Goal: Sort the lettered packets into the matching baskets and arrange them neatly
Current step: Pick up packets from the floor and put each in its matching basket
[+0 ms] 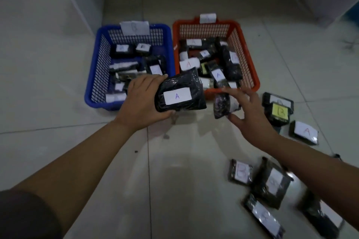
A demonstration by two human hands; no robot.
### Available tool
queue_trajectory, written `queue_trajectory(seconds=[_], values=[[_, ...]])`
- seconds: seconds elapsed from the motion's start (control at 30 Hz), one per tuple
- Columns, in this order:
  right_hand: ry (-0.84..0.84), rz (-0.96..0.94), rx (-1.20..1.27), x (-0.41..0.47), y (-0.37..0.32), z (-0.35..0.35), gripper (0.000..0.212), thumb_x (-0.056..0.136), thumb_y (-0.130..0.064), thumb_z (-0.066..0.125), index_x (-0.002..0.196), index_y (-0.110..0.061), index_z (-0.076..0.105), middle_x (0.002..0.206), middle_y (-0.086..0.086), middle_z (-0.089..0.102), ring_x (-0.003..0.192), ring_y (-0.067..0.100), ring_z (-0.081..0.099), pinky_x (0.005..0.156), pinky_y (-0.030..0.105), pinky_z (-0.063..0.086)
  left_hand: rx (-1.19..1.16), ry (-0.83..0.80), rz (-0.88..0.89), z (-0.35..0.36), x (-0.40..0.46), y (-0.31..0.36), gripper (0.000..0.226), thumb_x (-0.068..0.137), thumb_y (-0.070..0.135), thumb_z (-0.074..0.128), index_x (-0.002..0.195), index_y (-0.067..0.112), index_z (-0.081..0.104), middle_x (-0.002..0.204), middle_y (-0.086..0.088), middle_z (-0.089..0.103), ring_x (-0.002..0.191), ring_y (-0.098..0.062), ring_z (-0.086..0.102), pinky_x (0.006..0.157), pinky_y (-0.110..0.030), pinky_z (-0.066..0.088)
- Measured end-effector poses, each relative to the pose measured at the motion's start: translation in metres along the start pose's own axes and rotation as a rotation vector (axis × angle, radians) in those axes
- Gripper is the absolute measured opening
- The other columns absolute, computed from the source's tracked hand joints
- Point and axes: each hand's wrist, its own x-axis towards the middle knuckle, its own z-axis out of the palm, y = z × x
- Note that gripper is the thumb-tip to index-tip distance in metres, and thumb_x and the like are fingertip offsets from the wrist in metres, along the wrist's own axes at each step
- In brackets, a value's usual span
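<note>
My left hand (142,101) grips a black packet with a white "A" label (179,93), held just in front of the gap between the two baskets. My right hand (250,108) pinches a smaller dark packet (223,105) at the near rim of the orange basket (247,52); its label is blurred. The orange basket has a paper tag on its far rim and holds several "A" packets. The blue basket (97,72), tagged "B", holds several packets too.
Loose packets lie on the tiled floor at the right: a yellow-labelled "B" packet (278,111), an "A" packet (305,132), and several more (270,180) near my right forearm. A pale wall and furniture stand behind the baskets.
</note>
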Motion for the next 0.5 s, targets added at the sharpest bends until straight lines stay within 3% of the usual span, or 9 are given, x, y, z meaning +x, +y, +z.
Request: queue_trajectory(seconds=[0.07,0.13,0.27,0.4,0.5], values=[[-0.005,0.038,0.250,0.025,-0.014,-0.008,0.065,0.081,0.002,0.064,0.125,-0.041,0.043,0.129,-0.001,0.042,0.117,0.012,0.046,0.092,0.017,0.041,-0.019,0.046,-0.044,-0.010,0.022,-0.004,0.087,0.064,0.062,0.064,0.133,0.014,0.044,0.125,-0.004,0.053,0.119,-0.024,0.045,0.102,-0.042,0.032],[-0.005,0.069,0.551,0.049,-0.025,-0.018,0.063,0.079,0.007,0.063,0.120,-0.038,0.047,0.115,-0.012,0.054,0.099,-0.002,0.058,0.076,0.012,0.049,-0.037,0.074,-0.083,-0.019,0.041,-0.004,0.086,0.061,0.060,0.067,0.131,0.016,0.045,0.125,-0.002,0.054,0.118,-0.022,0.046,0.101,-0.040,0.033],[0.012,0.182,0.870,0.087,-0.039,-0.043,0.068,0.077,0.015,0.056,0.104,-0.048,0.053,0.115,0.002,0.060,0.095,0.010,0.062,0.063,0.020,0.051,-0.026,0.033,-0.191,-0.037,0.070,-0.002,0.086,0.057,0.053,0.076,0.130,0.020,0.045,0.124,0.000,0.054,0.119,-0.020,0.045,0.104,-0.039,0.033],[-0.018,0.295,1.155,0.103,-0.049,-0.064,0.058,0.075,0.013,0.040,0.103,-0.035,0.055,0.119,0.012,0.057,0.100,0.024,0.059,0.079,0.034,0.049,-0.013,-0.067,-0.265,-0.052,0.086,-0.001,0.087,0.054,0.053,0.081,0.129,0.025,0.046,0.123,0.004,0.055,0.116,-0.017,0.047,0.101,-0.039,0.039],[0.011,0.348,1.435,0.115,-0.054,-0.065,0.022,0.084,-0.008,0.043,0.093,-0.020,0.058,0.104,0.008,0.060,0.094,0.020,0.057,0.086,0.033,0.048,-0.021,-0.196,-0.231,-0.054,0.111,-0.007,0.081,0.056,0.050,0.081,0.126,0.028,0.047,0.118,0.007,0.055,0.111,-0.012,0.048,0.095,-0.032,0.043]])
